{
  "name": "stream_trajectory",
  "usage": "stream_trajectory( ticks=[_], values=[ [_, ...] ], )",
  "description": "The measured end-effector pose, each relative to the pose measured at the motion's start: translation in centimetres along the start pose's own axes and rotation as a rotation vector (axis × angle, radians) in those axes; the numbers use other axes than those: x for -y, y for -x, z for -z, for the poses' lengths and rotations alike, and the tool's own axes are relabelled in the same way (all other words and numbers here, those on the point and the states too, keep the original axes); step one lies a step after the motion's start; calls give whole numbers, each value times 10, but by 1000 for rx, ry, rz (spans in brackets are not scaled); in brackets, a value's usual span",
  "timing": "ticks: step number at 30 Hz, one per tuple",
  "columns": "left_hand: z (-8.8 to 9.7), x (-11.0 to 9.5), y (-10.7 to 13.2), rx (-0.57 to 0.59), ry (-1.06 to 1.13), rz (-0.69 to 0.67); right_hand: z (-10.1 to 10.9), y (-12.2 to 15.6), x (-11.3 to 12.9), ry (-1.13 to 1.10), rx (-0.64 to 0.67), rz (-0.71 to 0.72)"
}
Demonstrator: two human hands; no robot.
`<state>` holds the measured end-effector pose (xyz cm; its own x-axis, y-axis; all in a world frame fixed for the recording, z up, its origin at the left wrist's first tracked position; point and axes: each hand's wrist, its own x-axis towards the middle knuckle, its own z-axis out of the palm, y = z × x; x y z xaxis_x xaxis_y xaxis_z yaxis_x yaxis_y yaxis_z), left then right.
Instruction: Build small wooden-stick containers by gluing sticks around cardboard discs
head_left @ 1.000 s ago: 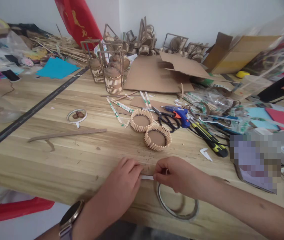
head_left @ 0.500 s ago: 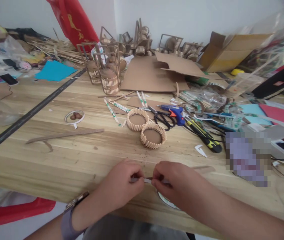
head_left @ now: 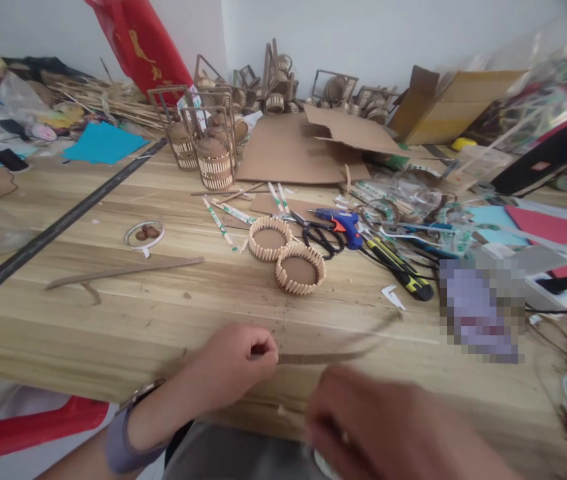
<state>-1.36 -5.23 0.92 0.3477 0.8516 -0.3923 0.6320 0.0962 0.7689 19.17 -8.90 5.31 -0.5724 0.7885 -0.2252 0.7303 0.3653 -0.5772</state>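
My left hand (head_left: 237,363) is closed in a pinch on the end of a thin brown strip (head_left: 343,347), which runs right and slightly up over the wooden table (head_left: 128,320). My right hand (head_left: 368,430) is low and close to the camera, smeared by motion, so its fingers cannot be read. A sliver of a tape roll (head_left: 324,465) shows under it at the bottom edge. Two round cardboard baskets rimmed with short sticks (head_left: 269,239) (head_left: 300,268) lie beyond the hands.
A blue glue gun (head_left: 342,221), black scissors (head_left: 319,237) and a yellow-black utility knife (head_left: 403,270) lie right of the baskets. A long black ruler (head_left: 58,227) crosses the left side. Cardboard sheets (head_left: 293,150), small stick cages (head_left: 213,160) and clutter fill the back and right.
My right hand has pulled back toward the camera, away from my left hand. The brown strip now stretches out to the right from my left hand's pinch.
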Motion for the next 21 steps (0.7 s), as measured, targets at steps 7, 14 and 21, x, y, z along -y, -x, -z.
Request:
stream_trajectory(
  ticks=[7,14,21],
  values=[
    [1,9,6,-21,-51,-24,23,-49,-44,-503,393,-275],
    [-2,15,5,3,-233,-93,8,-59,-60,-496,433,-287],
    [-22,12,18,-183,-652,-248,0,-63,-64,-445,440,-307]
  ],
)
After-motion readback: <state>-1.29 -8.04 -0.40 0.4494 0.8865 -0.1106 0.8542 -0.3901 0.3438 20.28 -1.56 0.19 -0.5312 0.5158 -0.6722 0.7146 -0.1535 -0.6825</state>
